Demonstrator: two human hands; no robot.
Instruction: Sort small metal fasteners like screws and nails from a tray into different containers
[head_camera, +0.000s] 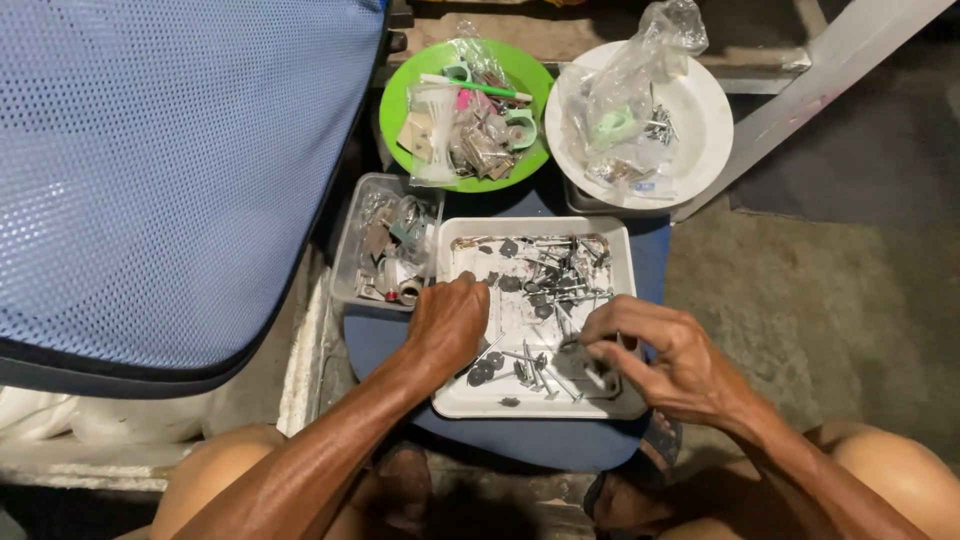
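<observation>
Your left hand (447, 325) rests curled, knuckles up, on the left edge of the white tray (620, 245), its fingers tucked under so you cannot tell whether they grip anything, while your right hand (668, 360) pinches thumb and fingertips together over the nails (535, 370) at the tray's near right corner. By the look of it the sorting is only partly done: many nails and dark washers (487, 365) lie scattered loose across the tray. Whether your right fingers actually clamp a nail is hard to make out, and the bagged contents of the green bowl (398, 95), the white bowl (705, 110) and the clear box (352, 255) blur together.
</observation>
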